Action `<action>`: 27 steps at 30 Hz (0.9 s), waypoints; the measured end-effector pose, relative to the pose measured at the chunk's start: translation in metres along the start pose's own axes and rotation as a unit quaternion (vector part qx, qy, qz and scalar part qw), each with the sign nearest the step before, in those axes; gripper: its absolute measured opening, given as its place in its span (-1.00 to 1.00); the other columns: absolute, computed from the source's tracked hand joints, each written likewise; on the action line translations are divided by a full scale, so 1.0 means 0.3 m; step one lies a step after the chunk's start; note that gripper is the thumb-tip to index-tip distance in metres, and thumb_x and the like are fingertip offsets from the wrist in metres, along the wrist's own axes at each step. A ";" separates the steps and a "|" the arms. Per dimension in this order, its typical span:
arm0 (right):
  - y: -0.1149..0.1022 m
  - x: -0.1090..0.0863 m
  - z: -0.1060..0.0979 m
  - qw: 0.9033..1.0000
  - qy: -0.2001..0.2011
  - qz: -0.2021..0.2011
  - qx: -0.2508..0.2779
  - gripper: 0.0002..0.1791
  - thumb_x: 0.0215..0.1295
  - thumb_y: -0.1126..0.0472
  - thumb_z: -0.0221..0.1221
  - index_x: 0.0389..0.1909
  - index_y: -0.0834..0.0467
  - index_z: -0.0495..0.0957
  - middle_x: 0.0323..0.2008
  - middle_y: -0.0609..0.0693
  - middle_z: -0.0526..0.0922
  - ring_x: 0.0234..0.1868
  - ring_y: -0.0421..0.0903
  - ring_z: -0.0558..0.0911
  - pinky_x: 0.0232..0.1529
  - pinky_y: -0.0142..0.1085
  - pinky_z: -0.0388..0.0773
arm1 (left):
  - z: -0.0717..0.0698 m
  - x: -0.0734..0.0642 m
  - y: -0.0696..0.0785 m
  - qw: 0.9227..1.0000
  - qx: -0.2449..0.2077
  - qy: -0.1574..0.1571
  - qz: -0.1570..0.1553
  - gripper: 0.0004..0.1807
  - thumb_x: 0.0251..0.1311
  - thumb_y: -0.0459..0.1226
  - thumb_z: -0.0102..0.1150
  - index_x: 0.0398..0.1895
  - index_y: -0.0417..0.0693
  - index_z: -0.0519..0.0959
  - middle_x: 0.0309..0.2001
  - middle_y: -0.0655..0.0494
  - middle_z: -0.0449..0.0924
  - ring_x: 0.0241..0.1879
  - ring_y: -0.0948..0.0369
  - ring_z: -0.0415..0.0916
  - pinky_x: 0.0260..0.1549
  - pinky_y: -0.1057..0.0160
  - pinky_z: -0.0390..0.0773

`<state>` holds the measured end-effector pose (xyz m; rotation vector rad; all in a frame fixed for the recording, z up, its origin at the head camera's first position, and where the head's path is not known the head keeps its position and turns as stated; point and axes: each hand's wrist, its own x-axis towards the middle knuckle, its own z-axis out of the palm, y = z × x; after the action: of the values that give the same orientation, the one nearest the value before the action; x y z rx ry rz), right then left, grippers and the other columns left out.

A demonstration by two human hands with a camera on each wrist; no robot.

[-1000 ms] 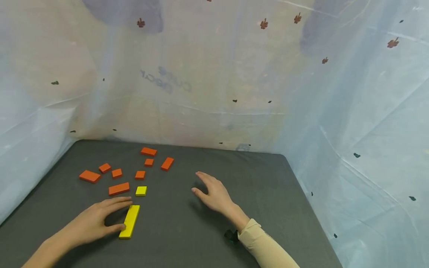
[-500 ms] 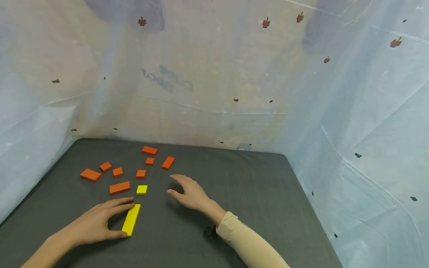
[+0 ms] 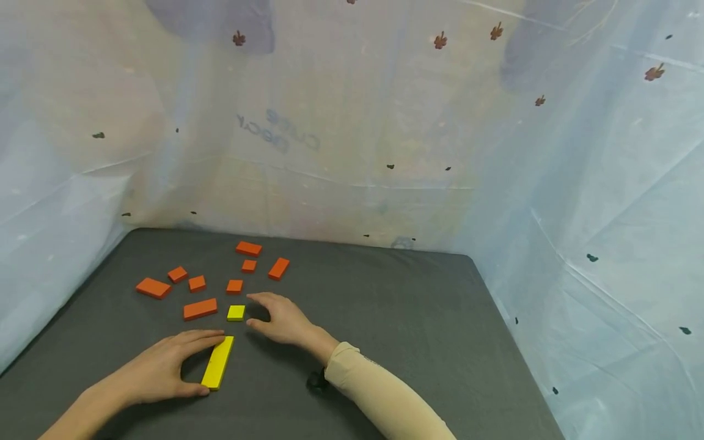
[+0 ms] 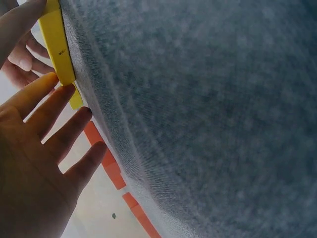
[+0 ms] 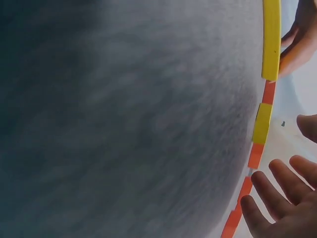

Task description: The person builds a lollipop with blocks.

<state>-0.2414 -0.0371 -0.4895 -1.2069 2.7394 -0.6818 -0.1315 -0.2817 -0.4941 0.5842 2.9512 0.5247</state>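
My left hand (image 3: pixel 162 370) spans a long yellow block (image 3: pixel 218 363) lying on the dark table. Its thumb is at the near end and its index fingertip at the far end, gripping the block lengthwise; the left wrist view shows the thumb and fingertips on the yellow block (image 4: pixel 57 47). Just beyond lies a small yellow square block (image 3: pixel 236 313). My right hand (image 3: pixel 283 321) hovers right beside that square, thumb and fingers apart with nothing between them. In the right wrist view, the right fingers (image 5: pixel 275 198) are spread, away from the yellow square (image 5: pixel 262 124).
Several orange blocks lie farther back, including a long one (image 3: pixel 200 309) left of the yellow square, a small one (image 3: pixel 234 286) behind it and another (image 3: pixel 278 269) to the right. A pale plastic curtain (image 3: pixel 352 134) rises behind the dark table (image 3: pixel 412 318).
My right hand has moved left across the table to the small yellow square. My left thumb has shifted from the long yellow block's top to its near end. The blocks lie where they were.
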 end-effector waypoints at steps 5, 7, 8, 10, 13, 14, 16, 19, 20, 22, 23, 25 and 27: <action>-0.027 0.038 0.017 1.000 -0.016 -0.001 -0.024 -0.40 0.36 -0.12 0.10 0.39 -0.13 0.28 0.30 -0.23 0.39 0.29 -0.28 0.40 0.26 -0.35 0.38 | 0.006 -0.004 -0.003 1.000 -0.001 0.010 0.015 0.01 -0.30 0.43 0.29 0.32 0.27 0.39 0.28 0.19 0.39 0.20 0.02 0.42 0.02 -0.20 0.46; -0.033 0.051 0.022 0.999 -0.021 0.001 -0.032 -0.41 0.35 -0.12 0.11 0.38 -0.16 0.29 0.29 -0.25 0.40 0.28 -0.28 0.41 0.24 -0.36 0.39 | 0.006 -0.004 -0.004 1.000 -0.001 0.012 0.017 0.01 -0.30 0.43 0.29 0.32 0.26 0.39 0.27 0.20 0.39 0.19 0.03 0.43 0.02 -0.19 0.47; -0.035 0.057 0.025 0.999 -0.023 0.002 -0.036 -0.42 0.35 -0.12 0.12 0.37 -0.17 0.30 0.28 -0.25 0.41 0.27 -0.29 0.42 0.24 -0.36 0.39 | 0.007 -0.003 -0.005 1.000 -0.001 0.012 0.017 0.01 -0.30 0.43 0.29 0.32 0.26 0.39 0.27 0.20 0.39 0.19 0.04 0.43 0.02 -0.18 0.47; -0.039 0.067 0.030 0.999 -0.025 0.006 -0.041 -0.43 0.34 -0.10 0.13 0.36 -0.18 0.32 0.26 -0.25 0.43 0.25 -0.29 0.43 0.22 -0.36 0.41 | 0.007 -0.003 -0.005 1.000 -0.001 0.011 0.017 0.02 -0.30 0.43 0.29 0.32 0.25 0.40 0.27 0.20 0.39 0.19 0.04 0.43 0.03 -0.17 0.47; -0.042 0.081 0.037 0.998 -0.029 0.012 -0.051 -0.44 0.33 -0.09 0.15 0.34 -0.21 0.33 0.24 -0.26 0.45 0.23 -0.29 0.44 0.20 -0.37 0.42 | 0.008 -0.001 -0.006 1.000 -0.001 0.010 0.018 0.02 -0.30 0.43 0.29 0.32 0.25 0.40 0.27 0.21 0.39 0.19 0.05 0.43 0.03 -0.17 0.47; -0.042 0.084 0.038 0.998 -0.030 0.015 -0.055 -0.45 0.33 -0.09 0.15 0.34 -0.22 0.34 0.23 -0.27 0.45 0.22 -0.29 0.45 0.20 -0.37 0.42 | 0.008 -0.001 -0.006 1.000 -0.001 0.010 0.018 0.02 -0.30 0.43 0.29 0.32 0.25 0.40 0.28 0.21 0.38 0.19 0.05 0.43 0.03 -0.17 0.47; -0.042 0.090 0.041 0.997 -0.031 0.019 -0.061 -0.47 0.33 -0.07 0.16 0.32 -0.24 0.36 0.21 -0.28 0.47 0.21 -0.29 0.45 0.19 -0.38 0.42 | 0.008 0.000 -0.005 1.000 0.000 0.010 0.018 0.01 -0.31 0.43 0.29 0.32 0.26 0.40 0.27 0.22 0.38 0.19 0.05 0.42 0.03 -0.17 0.47; -0.042 0.098 0.042 0.997 -0.027 0.021 -0.069 -0.50 0.32 -0.05 0.18 0.28 -0.26 0.40 0.17 -0.28 0.50 0.17 -0.29 0.48 0.16 -0.40 0.43 | 0.007 0.001 -0.004 1.000 0.002 0.010 0.019 0.01 -0.31 0.43 0.29 0.31 0.26 0.40 0.27 0.23 0.39 0.19 0.06 0.42 0.03 -0.16 0.47; -0.043 0.100 0.043 0.997 -0.025 0.022 -0.070 -0.51 0.32 -0.04 0.18 0.27 -0.26 0.42 0.15 -0.29 0.51 0.15 -0.29 0.48 0.14 -0.40 0.44 | 0.006 0.001 -0.004 1.000 0.001 0.010 0.020 0.01 -0.31 0.43 0.30 0.31 0.26 0.41 0.27 0.24 0.39 0.19 0.06 0.42 0.03 -0.16 0.47; -0.044 0.103 0.044 0.997 -0.022 0.024 -0.073 -0.54 0.32 -0.03 0.18 0.25 -0.27 0.44 0.13 -0.29 0.52 0.12 -0.29 0.49 0.11 -0.40 0.46 | 0.005 0.002 -0.003 1.000 0.001 0.011 0.021 0.00 -0.31 0.43 0.30 0.31 0.26 0.41 0.26 0.25 0.39 0.19 0.08 0.42 0.03 -0.15 0.47; -0.045 0.104 0.044 0.997 -0.021 0.025 -0.073 -0.55 0.32 -0.03 0.18 0.23 -0.28 0.45 0.12 -0.29 0.53 0.11 -0.29 0.50 0.10 -0.40 0.47 | 0.005 0.002 -0.002 1.000 0.001 0.012 0.021 0.00 -0.31 0.43 0.30 0.30 0.26 0.41 0.26 0.25 0.39 0.19 0.09 0.42 0.04 -0.14 0.48; -0.046 0.105 0.045 0.997 -0.021 0.028 -0.076 -0.57 0.33 -0.03 0.18 0.21 -0.29 0.47 0.12 -0.31 0.53 0.11 -0.30 0.50 0.09 -0.40 0.47 | 0.004 0.003 -0.001 1.000 0.001 0.013 0.022 0.00 -0.31 0.44 0.28 0.30 0.27 0.42 0.26 0.27 0.39 0.19 0.10 0.43 0.04 -0.11 0.48; -0.047 0.105 0.046 0.996 -0.020 0.030 -0.077 -0.60 0.33 -0.02 0.17 0.19 -0.30 0.49 0.11 -0.32 0.53 0.11 -0.30 0.50 0.09 -0.39 0.47 | 0.001 0.004 -0.001 1.000 0.000 0.013 0.025 0.00 -0.32 0.45 0.26 0.30 0.27 0.42 0.25 0.26 0.40 0.18 0.10 0.43 0.03 -0.11 0.49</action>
<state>-0.2502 -0.0731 -0.4923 -1.1460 2.8259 -0.4415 -0.1325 -0.2815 -0.4947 0.6565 2.9677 0.5418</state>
